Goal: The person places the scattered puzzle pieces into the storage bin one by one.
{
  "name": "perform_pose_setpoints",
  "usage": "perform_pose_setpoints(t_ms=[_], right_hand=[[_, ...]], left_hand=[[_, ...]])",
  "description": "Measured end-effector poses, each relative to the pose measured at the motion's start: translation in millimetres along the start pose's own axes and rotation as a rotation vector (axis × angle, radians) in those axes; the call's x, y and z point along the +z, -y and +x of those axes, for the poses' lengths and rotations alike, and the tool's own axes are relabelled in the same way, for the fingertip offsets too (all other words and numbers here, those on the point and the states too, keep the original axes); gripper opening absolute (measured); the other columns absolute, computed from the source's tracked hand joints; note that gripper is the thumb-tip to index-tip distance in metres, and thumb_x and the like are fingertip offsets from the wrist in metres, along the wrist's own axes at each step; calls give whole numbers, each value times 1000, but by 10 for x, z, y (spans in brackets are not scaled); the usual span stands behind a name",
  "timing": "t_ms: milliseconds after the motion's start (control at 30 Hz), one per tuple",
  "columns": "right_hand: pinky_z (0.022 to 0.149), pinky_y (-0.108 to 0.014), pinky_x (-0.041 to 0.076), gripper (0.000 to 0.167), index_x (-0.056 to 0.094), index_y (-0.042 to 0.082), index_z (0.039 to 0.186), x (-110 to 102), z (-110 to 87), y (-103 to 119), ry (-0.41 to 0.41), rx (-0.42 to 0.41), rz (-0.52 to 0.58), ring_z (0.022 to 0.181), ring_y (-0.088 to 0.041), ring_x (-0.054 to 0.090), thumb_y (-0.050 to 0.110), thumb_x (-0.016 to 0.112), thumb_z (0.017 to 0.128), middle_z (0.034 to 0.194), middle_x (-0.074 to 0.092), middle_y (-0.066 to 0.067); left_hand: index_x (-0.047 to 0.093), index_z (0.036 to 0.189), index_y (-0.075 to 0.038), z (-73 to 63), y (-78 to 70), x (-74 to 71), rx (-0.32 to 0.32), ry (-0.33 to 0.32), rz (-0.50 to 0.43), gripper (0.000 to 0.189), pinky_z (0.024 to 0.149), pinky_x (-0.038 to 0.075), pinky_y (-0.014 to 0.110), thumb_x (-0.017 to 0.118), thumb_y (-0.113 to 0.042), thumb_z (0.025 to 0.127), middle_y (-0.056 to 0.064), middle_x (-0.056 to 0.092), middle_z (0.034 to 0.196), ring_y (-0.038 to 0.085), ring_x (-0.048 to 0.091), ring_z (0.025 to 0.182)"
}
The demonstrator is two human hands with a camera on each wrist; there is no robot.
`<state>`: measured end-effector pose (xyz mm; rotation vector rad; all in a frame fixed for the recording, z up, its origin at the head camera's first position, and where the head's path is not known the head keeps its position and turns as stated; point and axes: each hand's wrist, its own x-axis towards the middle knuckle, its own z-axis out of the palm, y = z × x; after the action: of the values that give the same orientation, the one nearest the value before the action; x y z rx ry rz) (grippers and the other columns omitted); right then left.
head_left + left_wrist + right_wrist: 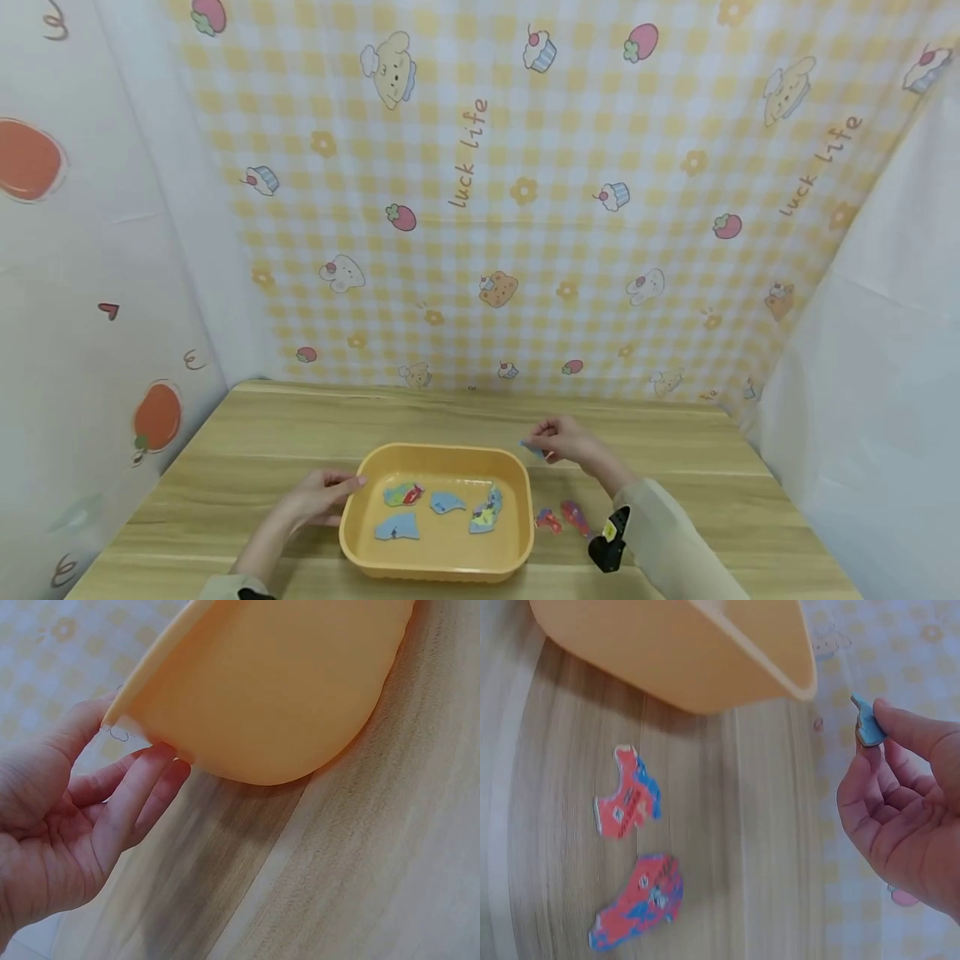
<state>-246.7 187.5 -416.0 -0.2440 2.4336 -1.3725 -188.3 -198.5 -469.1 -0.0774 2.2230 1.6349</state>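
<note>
A yellow-orange plastic basin (435,567) stands on the wooden table. My left hand (321,497) grips its left rim, thumb over the edge and fingers against the outer wall, as the left wrist view shows. Just beyond the basin's far right corner, my right hand (564,440) pinches a small light-blue puzzle piece (869,724) between thumb and fingers. Inside the basin lie a blue piece (397,527), a smaller blue piece (447,502), a green and red piece (403,495) and a multicoloured piece (486,510), all apart from one another.
Two red and blue puzzle pieces, one forked (628,796) and one elongated (639,901), lie on the table (675,467) right of the basin. A yellow checked cloth (525,250) hangs behind the table, with pale cloths on both sides.
</note>
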Motion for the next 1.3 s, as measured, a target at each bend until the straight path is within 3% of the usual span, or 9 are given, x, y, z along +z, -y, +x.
perform_pose_setpoints(t_ms=[333, 500, 733, 1033, 1200, 1300], right_hand=[[63, -32, 59, 23, 55, -4, 96, 421, -1, 267, 155, -67, 78, 59, -9, 58, 11, 66, 83, 73, 59, -1], [63, -37, 60, 19, 56, -4, 92, 646, 10, 336, 215, -89, 53, 56, -9, 58, 7, 67, 82, 69, 60, -1], [63, -43, 60, 13, 58, -2, 88, 828, 67, 427, 299, -98, -94, 58, -22, 62, 2, 67, 79, 66, 60, -2], [52, -31, 56, 10, 59, 1, 83, 1106, 123, 583, 455, -78, -412, 51, -10, 52, -5, 66, 78, 67, 55, 0], [52, -29, 55, 12, 61, 0, 84, 1208, 109, 589, 500, -71, -449, 54, -8, 49, -7, 67, 76, 68, 53, 1], [53, -21, 51, 15, 61, -1, 87, 1202, 101, 560, 494, -98, -423, 60, -6, 48, -8, 66, 75, 73, 56, -3]], left_hand=[[37, 125, 19, -25, -2, -30, -21, -13, -13, 69, 73, 60, 34, 58, -34, 88, 27, 57, 112, 19, 64, 88], [37, 126, 20, -30, -6, -42, -18, -6, -14, 70, 73, 60, 33, 59, -35, 88, 26, 58, 111, 18, 64, 86], [40, 125, 17, -3, 2, -36, -26, -31, -22, 66, 71, 60, 33, 59, -33, 88, 23, 59, 109, 16, 64, 84], [40, 125, 17, 4, -23, -4, -30, -39, -6, 65, 68, 60, 32, 59, -34, 88, 25, 56, 113, 17, 64, 83], [42, 125, 16, 13, -27, 16, -41, -43, -16, 63, 68, 60, 32, 59, -33, 88, 23, 56, 112, 15, 63, 82], [42, 125, 16, 22, -28, 10, -35, -23, -22, 63, 69, 60, 32, 59, -32, 88, 24, 57, 111, 16, 63, 83]])
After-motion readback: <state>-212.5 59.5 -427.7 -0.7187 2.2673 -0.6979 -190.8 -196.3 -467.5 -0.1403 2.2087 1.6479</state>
